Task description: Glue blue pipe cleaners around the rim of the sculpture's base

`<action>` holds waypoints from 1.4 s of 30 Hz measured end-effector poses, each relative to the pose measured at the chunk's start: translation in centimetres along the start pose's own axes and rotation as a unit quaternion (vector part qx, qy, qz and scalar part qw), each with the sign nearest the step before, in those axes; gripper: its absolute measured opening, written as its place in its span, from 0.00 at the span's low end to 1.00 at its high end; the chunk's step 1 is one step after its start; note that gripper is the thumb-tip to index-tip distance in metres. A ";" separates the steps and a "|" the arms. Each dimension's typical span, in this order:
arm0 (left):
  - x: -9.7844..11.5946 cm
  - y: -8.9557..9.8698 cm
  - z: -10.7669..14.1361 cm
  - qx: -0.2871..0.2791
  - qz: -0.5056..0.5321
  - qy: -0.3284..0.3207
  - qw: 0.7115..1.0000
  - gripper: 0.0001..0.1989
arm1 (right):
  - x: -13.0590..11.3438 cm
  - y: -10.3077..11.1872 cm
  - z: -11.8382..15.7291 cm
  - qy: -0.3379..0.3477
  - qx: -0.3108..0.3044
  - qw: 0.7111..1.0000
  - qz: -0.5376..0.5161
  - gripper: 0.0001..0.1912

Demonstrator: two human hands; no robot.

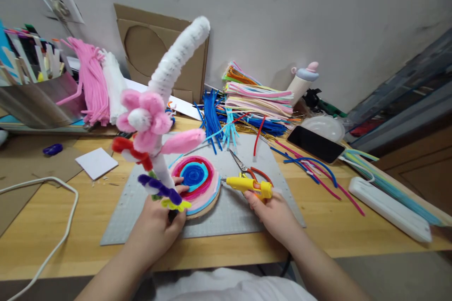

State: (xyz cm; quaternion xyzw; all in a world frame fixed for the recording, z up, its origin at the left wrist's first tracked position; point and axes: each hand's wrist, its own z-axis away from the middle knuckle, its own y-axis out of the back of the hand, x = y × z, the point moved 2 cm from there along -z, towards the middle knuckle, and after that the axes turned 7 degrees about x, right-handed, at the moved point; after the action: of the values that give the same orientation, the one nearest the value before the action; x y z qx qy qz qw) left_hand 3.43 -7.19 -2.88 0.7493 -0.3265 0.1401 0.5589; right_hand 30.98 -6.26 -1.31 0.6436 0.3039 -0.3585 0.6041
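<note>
My left hand (155,221) grips the near left part of a round cardboard base (212,169), covered with coiled pipe cleaners in blue, turquoise, magenta and pale pink. From its left side rises a white pipe-cleaner stem (176,59), bearing a pink flower (144,117), a pink petal shape (183,141) and smaller red, purple and yellow flowers. These hide part of the left hand. My right hand (275,214) is closed round a yellow glue gun (247,184), its nozzle at the right rim of the base. Whether the tip touches cannot be made out.
Under the base lies a grey cutting mat (123,216). Orange-handled scissors (243,164) rest behind the glue gun. Pipe-cleaner bundles (259,99) crowd the back. On the right are a phone (316,143) and a white power strip (388,207); a white cable (70,216) crosses the left.
</note>
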 end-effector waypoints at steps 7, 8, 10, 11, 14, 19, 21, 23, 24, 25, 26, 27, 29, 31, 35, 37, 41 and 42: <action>0.0 0.1 0.0 -0.001 -0.001 0.004 1.000 0.16 | -0.4 0.2 0.2 -0.029 -0.018 0.999 -0.003 0.20; 0.1 0.1 0.0 -0.001 -0.001 0.005 1.000 0.16 | -0.4 0.2 0.3 -0.028 -0.020 0.999 -0.004 0.19; 0.1 0.1 0.0 -0.002 -0.002 0.007 1.000 0.16 | -0.4 0.3 0.4 -0.025 -0.026 0.999 -0.002 0.19; 0.1 0.1 0.0 -0.002 -0.002 0.007 1.000 0.17 | -0.4 0.4 0.5 -0.024 -0.029 0.999 0.000 0.19; 0.2 0.1 0.0 0.003 -0.003 0.006 1.000 0.17 | -0.6 0.6 0.8 -0.023 -0.035 0.999 0.007 0.20; 0.2 0.1 -0.1 0.006 0.000 0.001 1.000 0.17 | -1.0 0.7 1.1 -0.026 -0.044 0.999 0.017 0.22; 0.2 0.1 -0.1 0.005 0.000 0.003 1.000 0.17 | -1.1 0.7 1.2 -0.032 -0.047 0.998 0.015 0.23; 0.2 0.1 0.0 0.003 -0.001 0.003 1.000 0.17 | -1.2 0.7 1.4 -0.035 -0.049 0.998 0.012 0.21; 0.2 0.1 0.0 0.000 -0.003 0.002 1.000 0.17 | -1.2 0.7 1.5 -0.033 -0.052 0.998 0.008 0.20; 0.1 0.1 0.0 -0.002 -0.005 0.002 1.000 0.17 | -1.2 0.7 1.6 -0.028 -0.051 0.998 0.003 0.20; 0.1 0.0 0.0 -0.003 -0.007 0.002 1.000 0.17 | -1.2 0.8 1.7 -0.021 -0.047 0.999 -0.004 0.19; 0.1 0.0 0.1 -0.003 -0.007 0.003 1.000 0.17 | -1.2 0.8 1.8 -0.012 -0.039 0.999 -0.012 0.18; 0.0 0.0 0.1 -0.001 -0.003 0.005 1.000 0.17 | -1.1 1.0 1.9 0.005 -0.013 1.000 -0.023 0.17; 0.0 0.0 0.1 -0.002 0.000 0.006 1.000 0.17 | -1.0 1.0 1.9 0.009 -0.005 1.000 -0.025 0.17; 0.1 0.0 0.1 -0.001 0.001 0.008 1.000 0.17 | -1.0 0.7 1.6 0.000 -0.028 0.999 -0.027 0.18; 0.2 0.1 0.1 0.001 0.002 0.006 1.000 0.16 | -1.2 0.6 1.5 0.002 -0.026 0.999 -0.030 0.18; 0.4 0.5 0.1 -0.006 0.022 -0.001 1.000 0.17 | -1.4 0.6 1.6 -0.002 -0.028 0.999 -0.026 0.19; 0.3 0.7 0.1 -0.012 0.035 -0.006 0.999 0.18 | -1.4 0.6 1.7 -0.003 -0.034 0.999 -0.027 0.19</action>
State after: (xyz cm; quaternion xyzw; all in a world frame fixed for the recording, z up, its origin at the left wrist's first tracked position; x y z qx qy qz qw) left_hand 3.24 -7.49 -2.23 0.7317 -0.3573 0.1512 0.5605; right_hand 30.52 -7.94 0.15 0.6134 0.3313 -0.3661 0.6164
